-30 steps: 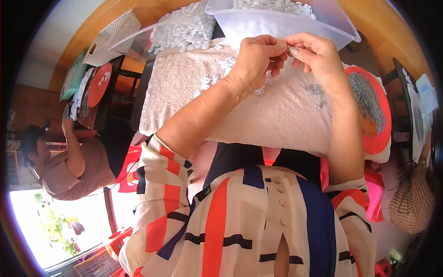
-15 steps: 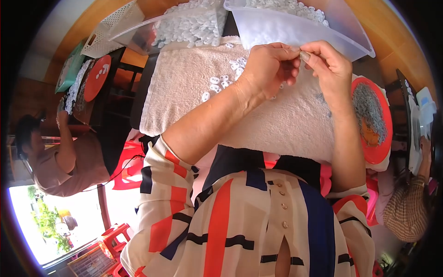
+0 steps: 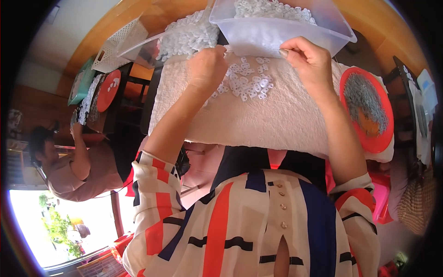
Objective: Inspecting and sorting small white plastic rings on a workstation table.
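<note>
My left hand (image 3: 206, 69) is closed, its back toward me, above the towel's far edge by the clear bin (image 3: 154, 37). What its fingers hold, if anything, is hidden. Farther right, my right hand (image 3: 310, 62) pinches thumb and forefinger in front of the translucent bin (image 3: 263, 37); anything in that pinch is too small to make out. Between the hands, small white plastic pieces with holes (image 3: 249, 85) lie scattered on a beige towel (image 3: 258, 124). Piles of white pieces (image 3: 191, 34) fill both bins.
A red plate (image 3: 388, 124) of thin grey metal pieces (image 3: 367, 99) sits right of my right forearm. At far left a co-worker (image 3: 87, 161) works beside another red plate (image 3: 108, 92) and a white perforated basket (image 3: 121, 46). Another person (image 3: 415, 201) sits at far right.
My hands were together over the towel and have parted. The left hand moved left toward the clear bin, uncovering the white pieces; the right hand shifted slightly left, still pinched.
</note>
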Motion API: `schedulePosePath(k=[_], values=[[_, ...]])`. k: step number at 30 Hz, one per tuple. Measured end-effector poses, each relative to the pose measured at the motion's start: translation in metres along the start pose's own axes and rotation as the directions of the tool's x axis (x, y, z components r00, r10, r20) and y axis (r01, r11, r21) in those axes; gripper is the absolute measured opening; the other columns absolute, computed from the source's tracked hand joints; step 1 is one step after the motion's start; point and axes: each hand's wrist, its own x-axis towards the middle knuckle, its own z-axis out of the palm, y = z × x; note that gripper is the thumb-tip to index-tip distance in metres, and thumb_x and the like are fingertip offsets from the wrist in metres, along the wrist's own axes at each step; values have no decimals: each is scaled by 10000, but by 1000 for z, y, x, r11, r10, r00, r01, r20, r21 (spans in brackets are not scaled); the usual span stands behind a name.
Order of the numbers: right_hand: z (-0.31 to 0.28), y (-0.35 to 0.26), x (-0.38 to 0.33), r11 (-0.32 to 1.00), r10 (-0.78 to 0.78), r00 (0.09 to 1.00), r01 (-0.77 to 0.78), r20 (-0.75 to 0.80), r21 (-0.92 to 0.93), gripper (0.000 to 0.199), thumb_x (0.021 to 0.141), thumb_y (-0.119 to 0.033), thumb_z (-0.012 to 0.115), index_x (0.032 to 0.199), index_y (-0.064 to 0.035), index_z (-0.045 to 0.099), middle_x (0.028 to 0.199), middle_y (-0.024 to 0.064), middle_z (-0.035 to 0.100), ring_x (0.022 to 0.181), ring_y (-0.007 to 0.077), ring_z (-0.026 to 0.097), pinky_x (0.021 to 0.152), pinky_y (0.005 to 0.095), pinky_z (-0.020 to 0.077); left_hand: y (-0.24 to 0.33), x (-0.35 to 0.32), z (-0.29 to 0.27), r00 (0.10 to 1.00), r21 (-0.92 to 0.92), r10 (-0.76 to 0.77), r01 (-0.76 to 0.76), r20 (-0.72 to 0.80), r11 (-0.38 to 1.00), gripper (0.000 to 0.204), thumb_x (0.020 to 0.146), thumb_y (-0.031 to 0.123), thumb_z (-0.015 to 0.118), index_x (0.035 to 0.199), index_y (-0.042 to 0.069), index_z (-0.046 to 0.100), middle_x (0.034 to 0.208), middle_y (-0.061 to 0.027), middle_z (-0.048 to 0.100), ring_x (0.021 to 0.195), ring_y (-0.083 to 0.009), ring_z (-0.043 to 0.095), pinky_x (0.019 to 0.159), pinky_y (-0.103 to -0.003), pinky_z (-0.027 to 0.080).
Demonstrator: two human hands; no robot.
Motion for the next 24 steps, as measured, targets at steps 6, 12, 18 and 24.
schedulePosePath(k=[6, 12, 18, 24], values=[[7, 8, -1, 996, -61, 997, 64, 46, -57, 93, 835, 35, 601, 916, 14, 643, 764, 0, 639, 700, 54, 534, 638, 214, 433, 4, 6, 7, 956, 143, -141, 106, 256, 984, 222, 844, 189, 576, 1014, 114, 696, 916, -178, 688, 880, -365, 649, 781, -454, 505], [8, 14, 0, 988, -78, 996, 84, 50, -131, 74, 828, 10, 604, 893, 26, 634, 740, 28, 642, 671, 68, 534, 620, 238, 438, -1, -3, 10, 978, -29, -110, 116, 178, 993, 188, 853, 207, 573, 938, 80, 684, 894, -209, 676, 863, -391, 641, 777, -463, 495], [8, 23, 3, 963, -112, 993, 116, 30, -243, 97, 818, -42, 626, 894, 13, 650, 704, 33, 627, 639, 75, 527, 597, 251, 433, -3, -19, 7, 990, -155, -143, 144, 16, 977, 172, 859, 196, 593, 916, 53, 669, 868, -214, 670, 851, -396, 640, 754, -448, 499], [9, 13, -1, 985, -55, 998, 53, -9, -164, 139, 767, -144, 652, 775, -6, 669, 741, 210, 650, 703, 315, 655, 638, 409, 477, 1, -24, -8, 988, -420, -136, 91, -78, 903, 174, 874, 162, 588, 913, 12, 668, 765, -144, 688, 713, -230, 668, 681, -330, 509]])
